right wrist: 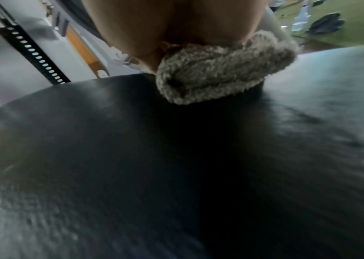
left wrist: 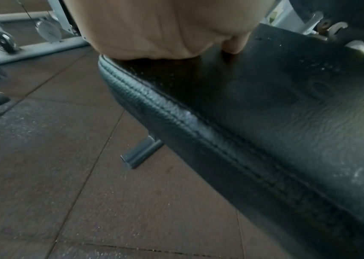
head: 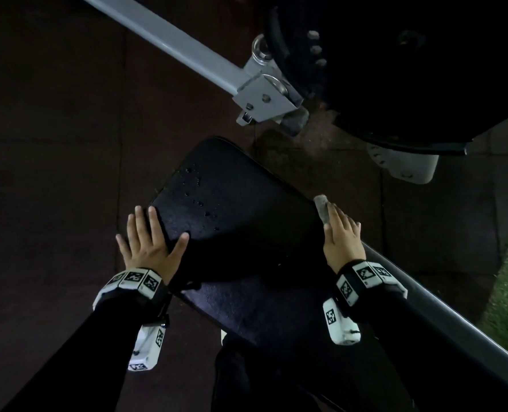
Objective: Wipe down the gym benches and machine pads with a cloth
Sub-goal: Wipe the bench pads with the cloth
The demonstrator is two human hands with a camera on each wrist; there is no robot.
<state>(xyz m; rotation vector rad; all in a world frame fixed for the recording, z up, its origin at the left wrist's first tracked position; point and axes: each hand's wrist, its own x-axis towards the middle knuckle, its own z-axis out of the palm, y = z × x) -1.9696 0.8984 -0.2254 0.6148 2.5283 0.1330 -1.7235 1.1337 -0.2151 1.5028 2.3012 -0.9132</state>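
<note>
Head view: right hand (head: pixel 342 237) with cloth (head: pixel 321 208) on bench pad (head: pixel 235 203).

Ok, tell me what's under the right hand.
A folded grey cloth sits under the right hand, pressed onto the black bench pad at its right edge. The pad beneath the cloth is covered.

A grey steel bar (head: pixel 169 40) (angled) crosses dark rubber floor tiles (head: pixel 53 129).
</note>
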